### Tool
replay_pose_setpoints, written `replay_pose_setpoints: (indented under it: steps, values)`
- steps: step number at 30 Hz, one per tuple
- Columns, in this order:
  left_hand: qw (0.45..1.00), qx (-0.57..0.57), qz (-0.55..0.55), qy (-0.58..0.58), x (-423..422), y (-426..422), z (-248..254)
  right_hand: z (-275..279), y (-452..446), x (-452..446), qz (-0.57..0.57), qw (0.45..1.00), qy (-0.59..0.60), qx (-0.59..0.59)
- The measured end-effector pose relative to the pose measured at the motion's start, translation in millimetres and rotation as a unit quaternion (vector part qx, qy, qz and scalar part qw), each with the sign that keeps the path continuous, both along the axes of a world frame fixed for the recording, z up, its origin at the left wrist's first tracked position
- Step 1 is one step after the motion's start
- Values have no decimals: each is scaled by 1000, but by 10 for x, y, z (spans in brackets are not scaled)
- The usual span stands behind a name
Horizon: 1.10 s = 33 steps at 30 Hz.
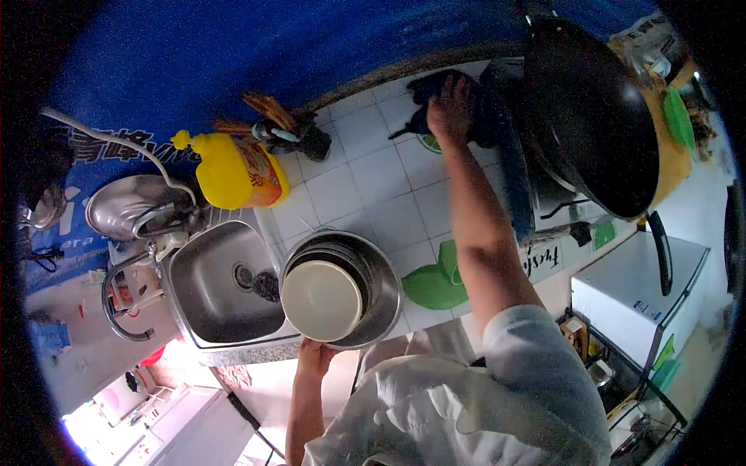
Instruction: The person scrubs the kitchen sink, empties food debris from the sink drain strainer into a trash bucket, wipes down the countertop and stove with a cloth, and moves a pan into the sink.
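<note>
My right hand (451, 110) reaches far across the tiled counter and presses down on a dark cloth (427, 85) near the back wall, its fingers bunched on the fabric. My left hand (314, 359) is low at the counter's front edge, gripping the rim of a wide metal basin (391, 291). Inside that basin sit stacked bowls, with a cream-coloured bowl (322, 301) on top. The left fingers are partly hidden beneath the rim.
Left of the basin is a steel sink (225, 283) with a curved faucet (116, 299). A yellow jug (233, 172) stands behind it. A large black wok (594, 116) leans at right over the stove. A white cabinet (641, 276) is at lower right.
</note>
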<state>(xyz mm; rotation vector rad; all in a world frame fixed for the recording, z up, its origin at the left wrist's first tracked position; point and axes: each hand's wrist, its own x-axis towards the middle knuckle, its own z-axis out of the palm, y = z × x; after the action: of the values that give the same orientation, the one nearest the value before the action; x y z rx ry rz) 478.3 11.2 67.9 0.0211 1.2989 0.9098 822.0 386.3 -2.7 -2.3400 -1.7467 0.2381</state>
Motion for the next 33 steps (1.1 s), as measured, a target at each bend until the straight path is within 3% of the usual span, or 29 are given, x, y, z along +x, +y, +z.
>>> replay_pose_setpoints:
  steps: [1,3,5,7,11,12,13,14,15,16,17,19,21,23,24,26,29,30,32,33]
  values:
    - [1000,-7,-3,10,-10,-24,6,1,36,-124,-1,999,-30,-18]
    - [1000,-16,-3,5,-20,-18,32,-11,-2,-486,106,986,-124,31]
    - [1000,-18,-2,-6,0,13,3,-270,-269,-784,246,953,-9,175]
    - [1000,-13,-3,-5,-37,-33,-31,-229,-370,-924,382,911,-9,159]
    - [999,-36,11,-1,-29,-44,-85,-388,-40,-702,423,890,56,160]
    - [1000,-25,9,-6,-37,-61,-81,-541,91,-595,377,912,112,118]
    - [1000,-15,6,-11,-56,-68,-67,-289,128,-403,326,937,81,99]
    - [1000,-16,4,-8,-66,-69,-59,-355,186,-223,264,948,155,92]
    - [1000,-7,14,-18,-51,-74,-61,-168,184,-45,220,968,20,118]
    - [999,3,24,-29,-40,-82,-60,-296,247,93,155,977,92,117]
    - [999,3,23,-28,-27,-72,-45,-344,319,269,115,982,-99,110]
    - [999,11,22,-40,-3,-42,7,-405,364,426,59,989,-50,128]
    - [998,-2,53,-47,-13,-63,-30,-405,526,390,-100,980,90,149]
    - [1000,-13,22,-15,-56,-114,-96,-330,520,158,-96,971,102,194]
    - [999,-13,24,-17,-29,-86,-48,-250,494,24,-36,987,-73,139]
    - [999,-27,46,-5,84,41,83,-223,401,-233,105,977,-158,101]
    - [999,-4,-9,46,18,-45,-18,-682,117,-786,261,945,65,185]
    - [999,-4,-12,48,47,-8,15,-627,17,-773,257,946,67,186]
    - [997,-28,64,-35,92,65,138,-419,-132,-756,389,897,64,201]
    - [997,-30,61,-31,68,38,104,-319,-95,-614,324,920,88,204]
